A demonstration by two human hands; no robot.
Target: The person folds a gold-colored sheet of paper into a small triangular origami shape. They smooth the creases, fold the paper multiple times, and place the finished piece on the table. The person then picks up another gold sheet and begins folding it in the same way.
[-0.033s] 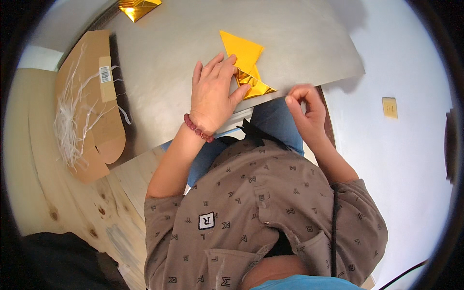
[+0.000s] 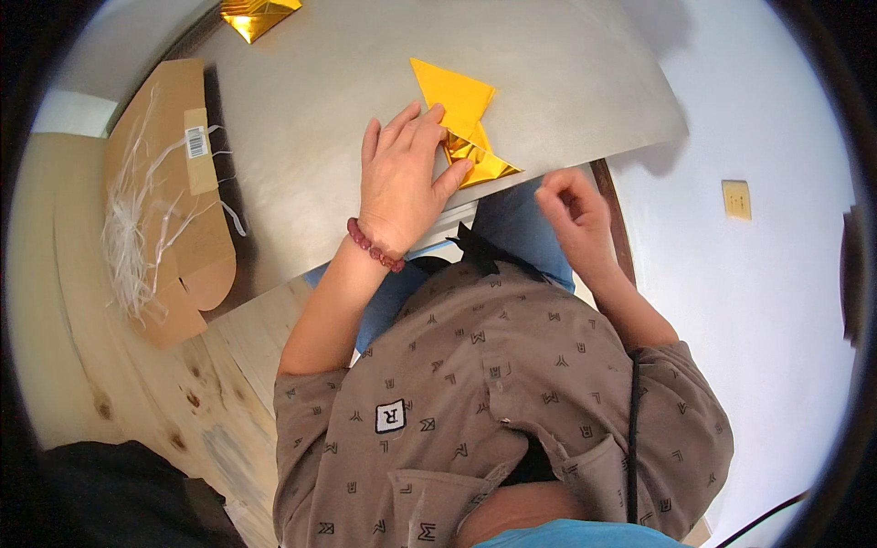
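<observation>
Gold paper [image 2: 457, 96], folded into pointy shapes, lies on the gray surface [image 2: 311, 100], close to the edge by the person. From where I stand, its top part looks flat and smooth, like a yellow triangle with a sharp tip. Its bottom part is shiny and full of creases, and ends in a thin point.

The person's left hand [image 2: 402, 169] rests at the paper's left side. Its fingers are stretched out, not gripping, and the thumb touches the shiny folds. The right hand [image 2: 580, 215] is just beside the thin point, without touching it. Its fingers are curled in, and I can't tell if they are closed all the way or pinch anything.

Round, dark red beads make a bracelet [image 2: 373, 247] on the left wrist. Farther off, another gold piece [image 2: 258, 18] shines with ridges and a pointy end. Over on the left is flat brown cardboard [image 2: 206, 260] with a rounded corner. Thin, stringy white strips [image 2: 132, 233] lie messily across it.
</observation>
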